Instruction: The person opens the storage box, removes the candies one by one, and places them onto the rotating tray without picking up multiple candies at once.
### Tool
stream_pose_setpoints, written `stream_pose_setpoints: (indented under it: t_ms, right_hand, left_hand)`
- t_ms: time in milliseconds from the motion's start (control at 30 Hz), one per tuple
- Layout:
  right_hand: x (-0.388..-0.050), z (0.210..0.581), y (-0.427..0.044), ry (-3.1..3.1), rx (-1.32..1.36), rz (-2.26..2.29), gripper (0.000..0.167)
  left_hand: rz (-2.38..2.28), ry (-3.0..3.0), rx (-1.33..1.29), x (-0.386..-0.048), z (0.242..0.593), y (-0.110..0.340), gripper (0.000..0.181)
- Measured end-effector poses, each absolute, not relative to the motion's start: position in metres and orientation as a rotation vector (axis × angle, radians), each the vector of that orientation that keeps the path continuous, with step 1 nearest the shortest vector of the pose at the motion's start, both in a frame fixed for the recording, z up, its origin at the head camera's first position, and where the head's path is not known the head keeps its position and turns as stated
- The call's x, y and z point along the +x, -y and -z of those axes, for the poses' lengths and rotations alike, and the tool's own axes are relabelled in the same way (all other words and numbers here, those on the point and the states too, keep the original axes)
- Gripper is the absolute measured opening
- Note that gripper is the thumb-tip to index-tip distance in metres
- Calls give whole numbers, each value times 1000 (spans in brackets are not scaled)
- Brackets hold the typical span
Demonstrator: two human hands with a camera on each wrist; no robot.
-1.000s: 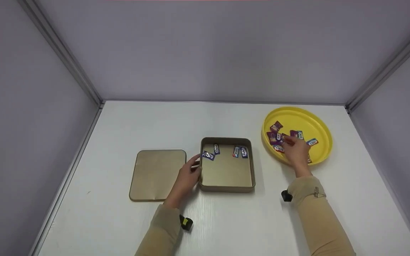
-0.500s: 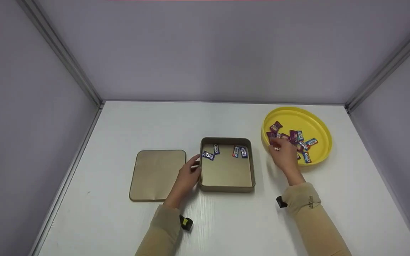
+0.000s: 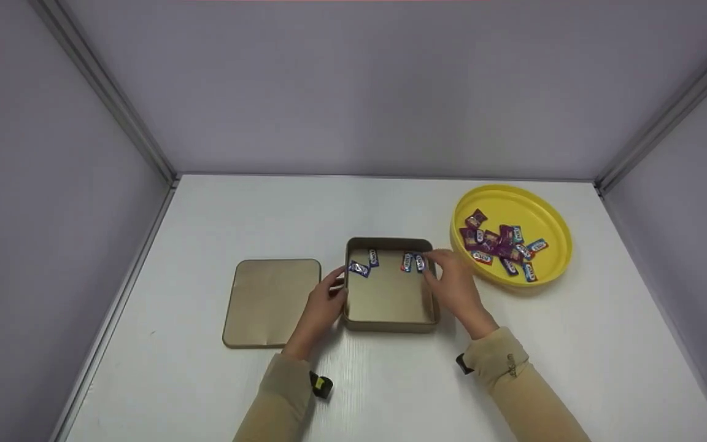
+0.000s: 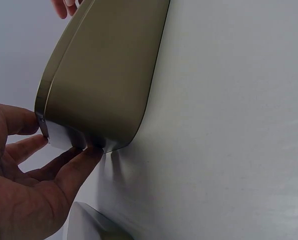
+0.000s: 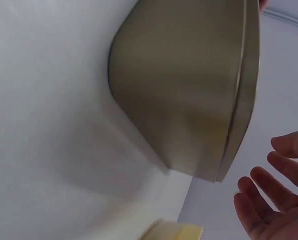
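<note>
A square gold tin [image 3: 390,327] stands uncovered on the table, with several small wrapped candies [image 3: 359,268] near its far side. My left hand [image 3: 321,309] rests against the tin's left side; in the left wrist view its fingertips touch the outer wall and rim. My right hand [image 3: 456,287] reaches over the tin's right rim, fingertips beside a blue-wrapped candy [image 3: 420,263]. In the right wrist view that hand [image 5: 276,192] has loosely bent, spread fingers with nothing visible between them. To the right, a yellow round tray [image 3: 537,212] bears several purple, blue and red wrapped candies [image 3: 490,240].
A flat gold lid [image 3: 274,301] lies left of the tin, partly behind the left hand. The white table [image 3: 255,215] is bounded by grey panels [image 3: 353,92] at the back and both sides.
My right hand has left the yellow tray and moved left to the tin's right rim. My left hand and the tin have stayed in place.
</note>
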State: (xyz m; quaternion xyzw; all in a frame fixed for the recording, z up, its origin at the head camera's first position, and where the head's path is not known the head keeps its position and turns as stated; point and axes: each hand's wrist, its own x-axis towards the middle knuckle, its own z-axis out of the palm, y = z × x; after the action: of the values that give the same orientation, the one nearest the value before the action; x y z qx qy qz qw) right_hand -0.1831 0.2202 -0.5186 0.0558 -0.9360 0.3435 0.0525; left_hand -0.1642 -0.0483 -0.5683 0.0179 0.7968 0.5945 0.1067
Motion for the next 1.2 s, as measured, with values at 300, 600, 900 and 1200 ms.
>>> stream_pose_setpoints:
  t_ms: [300,600,900,1200]
  right_hand:
    - [-176,535,-198,2882,363,-998,29]
    - [-179,552,-191,2928,440,-797,28]
    - [-179,560,-184,3038,517,-439,41]
    - [-179,566,-183,3081,567,-157,55]
  left_hand:
    - [-1756,-2325,41,-164,568,48,48]
    - [-1757,-2348,67,-164,567,48,48]
    - [-1773,-2336,66,-164,565,48,49]
    - [-1787,-2306,54,-164,567,49,49]
